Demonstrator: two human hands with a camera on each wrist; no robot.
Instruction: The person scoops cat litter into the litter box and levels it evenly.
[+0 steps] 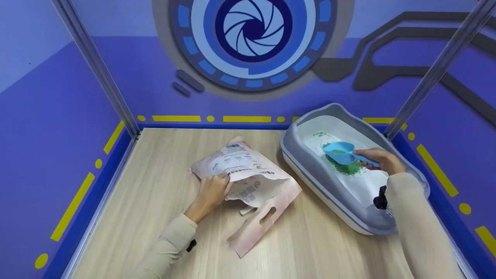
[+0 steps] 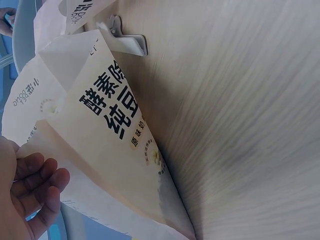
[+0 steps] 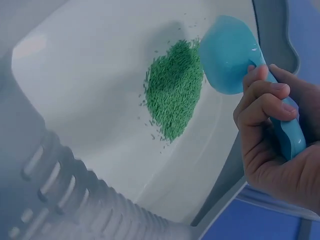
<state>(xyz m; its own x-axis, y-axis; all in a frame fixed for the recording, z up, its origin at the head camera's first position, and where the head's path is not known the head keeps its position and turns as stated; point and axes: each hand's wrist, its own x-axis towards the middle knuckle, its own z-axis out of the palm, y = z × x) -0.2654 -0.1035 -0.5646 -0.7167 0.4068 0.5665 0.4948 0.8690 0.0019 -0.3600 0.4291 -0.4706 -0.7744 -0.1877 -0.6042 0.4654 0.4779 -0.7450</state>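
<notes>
My left hand (image 1: 212, 190) pinches the rim of an opened pink-and-white paper-like bag (image 1: 242, 161) that lies on the table, its mouth gaping toward me. In the left wrist view the fingers (image 2: 36, 182) curl beside the printed bag (image 2: 107, 127). My right hand (image 1: 381, 159) grips the handle of a blue scoop (image 1: 341, 158), which carries some green pellets over a grey-and-white litter box (image 1: 310, 170). Below the scoop, a pile of green pellets (image 3: 174, 92) lies on the white floor of the box. The right wrist view shows fingers wrapped around the scoop handle (image 3: 290, 132).
A cut strip with a handle hole (image 1: 252, 232) hangs from or lies by the bag's mouth; I cannot tell which. A small pale clip-like object (image 2: 131, 42) rests near the bag. Blue-purple walls (image 1: 116, 77) with metal posts (image 1: 97, 69) enclose the wooden table (image 1: 155, 162).
</notes>
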